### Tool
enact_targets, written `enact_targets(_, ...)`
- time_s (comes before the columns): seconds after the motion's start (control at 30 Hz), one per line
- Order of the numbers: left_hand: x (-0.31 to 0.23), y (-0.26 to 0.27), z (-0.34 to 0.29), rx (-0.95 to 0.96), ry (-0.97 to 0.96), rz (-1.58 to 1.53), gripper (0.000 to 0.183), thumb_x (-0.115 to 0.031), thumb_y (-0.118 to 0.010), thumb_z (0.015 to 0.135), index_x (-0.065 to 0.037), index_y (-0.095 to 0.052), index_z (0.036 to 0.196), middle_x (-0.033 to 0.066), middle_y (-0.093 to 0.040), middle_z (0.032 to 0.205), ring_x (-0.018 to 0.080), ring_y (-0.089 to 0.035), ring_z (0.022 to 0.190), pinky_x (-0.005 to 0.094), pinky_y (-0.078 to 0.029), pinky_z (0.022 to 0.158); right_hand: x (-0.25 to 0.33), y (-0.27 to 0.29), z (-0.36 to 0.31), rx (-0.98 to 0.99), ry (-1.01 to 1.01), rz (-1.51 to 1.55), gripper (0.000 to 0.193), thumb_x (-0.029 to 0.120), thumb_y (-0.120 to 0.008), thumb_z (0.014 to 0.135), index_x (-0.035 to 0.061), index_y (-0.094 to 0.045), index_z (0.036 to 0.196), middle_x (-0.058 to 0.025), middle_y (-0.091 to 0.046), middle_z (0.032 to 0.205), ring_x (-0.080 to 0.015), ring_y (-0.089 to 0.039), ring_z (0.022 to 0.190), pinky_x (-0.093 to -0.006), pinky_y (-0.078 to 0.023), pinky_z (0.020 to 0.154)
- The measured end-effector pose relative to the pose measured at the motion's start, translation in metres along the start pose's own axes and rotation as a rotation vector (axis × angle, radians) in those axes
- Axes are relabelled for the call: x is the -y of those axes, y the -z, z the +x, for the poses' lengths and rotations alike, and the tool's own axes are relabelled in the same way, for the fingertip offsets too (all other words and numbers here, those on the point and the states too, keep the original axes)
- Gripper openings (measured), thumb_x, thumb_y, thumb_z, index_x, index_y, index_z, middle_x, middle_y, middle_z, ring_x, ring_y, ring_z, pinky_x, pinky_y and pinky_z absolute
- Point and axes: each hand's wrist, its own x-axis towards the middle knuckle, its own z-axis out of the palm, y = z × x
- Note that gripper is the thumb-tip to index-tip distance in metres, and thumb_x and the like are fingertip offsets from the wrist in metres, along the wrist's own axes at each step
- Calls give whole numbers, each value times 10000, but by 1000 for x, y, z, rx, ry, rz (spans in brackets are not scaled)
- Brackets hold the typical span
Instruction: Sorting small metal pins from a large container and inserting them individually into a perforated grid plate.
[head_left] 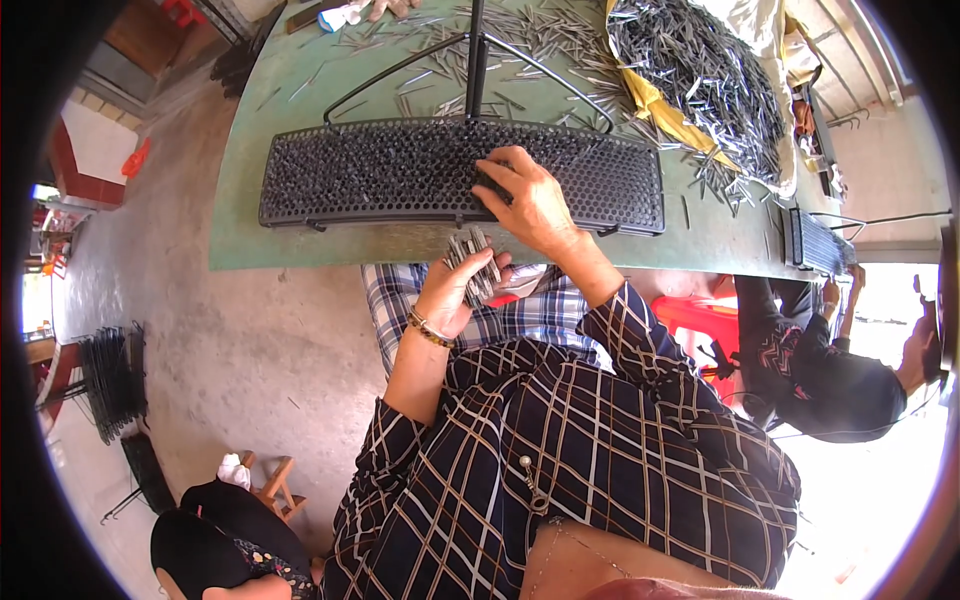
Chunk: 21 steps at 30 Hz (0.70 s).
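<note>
My left hand [456, 290] is closed around a bundle of short, thin grey rods [477, 262], held just below the near edge of the rack. The long black rack [340, 180] has a grid of small round holes. Dark rods seem to fill most of its left part, while the holes toward its right end look open. Over the middle of the rack, my right hand [527, 200] has its fingers bent and pinched down at the holes. Something dark lies under those fingertips, but what they hold is hidden.
Loose rods are strewn over the green table [240, 200]. A big heap of rods [705, 85] lies on yellow and white sacking at the back right. A black metal frame [478, 70] rises behind the rack. Other people [840, 380] sit nearby, one beside a second rack [820, 243].
</note>
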Motion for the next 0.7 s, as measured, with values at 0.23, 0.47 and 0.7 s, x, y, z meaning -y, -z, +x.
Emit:
enact_targets(0.23, -4, -1, 0, 19, -69, 52, 197, -92, -639, 858, -20, -567, 1026, 104, -633, 958, 225, -651, 895, 344, -577, 721, 8, 18, -8, 355, -300, 332, 187, 167, -710, 793, 4, -698, 883, -87, -631, 806, -147, -603, 658, -266, -477, 596)
enact_targets(0.47, -3, -4, -1, 34, -82, 29, 221, -113, -645, 858, -20, -570, 1043, 116, -638, 1009, 216, -646, 923, 358, -579, 756, 10, 23, -11, 478, -685, 655, 209, 143, -716, 793, -36, -696, 898, -100, -682, 805, -116, -630, 719, -247, -499, 634)
enact_targets(0.7, -1, -8, -1, 11, -95, 6, 219, -114, -625, 870, -19, -571, 1060, 121, -644, 1012, 206, -641, 937, 349, -577, 746, 15, 27, -10, 464, -684, 614, 205, 149, -703, 811, -43, -696, 882, -84, -676, 708, -98, -622, 570, -224, -485, 539)
